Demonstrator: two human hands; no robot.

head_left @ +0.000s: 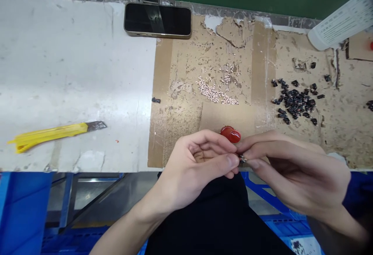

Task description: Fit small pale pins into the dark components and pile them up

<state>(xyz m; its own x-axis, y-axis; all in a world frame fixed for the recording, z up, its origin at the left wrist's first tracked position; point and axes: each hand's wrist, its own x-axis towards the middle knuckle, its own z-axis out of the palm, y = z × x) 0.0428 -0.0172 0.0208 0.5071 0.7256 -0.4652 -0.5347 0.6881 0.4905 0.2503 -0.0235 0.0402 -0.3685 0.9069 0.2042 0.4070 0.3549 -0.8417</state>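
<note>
Thumb and fingertips of my left hand [201, 161] are pinched together on a small black part [242, 159] with light, metallic-looking bits. From the other side, my right hand [291, 165] pinches at the same spot; what exactly lies between its fingertips is too small to make out. Just beyond the fingers stands a small red container [227, 131] with a glossy red round top. Farther back, a scatter of tiny copper-coloured pieces [214, 93] lies on the cardboard [180, 126]. To the right sits a loose pile of small black parts [295, 101].
A yellow utility knife [52, 135], blade out, lies on the white tabletop at left. A phone [157, 20] rests by a metal bracket at the back edge. One black part [156, 100] lies apart near the cardboard's left side. A white bottle [344, 20] occupies the back right.
</note>
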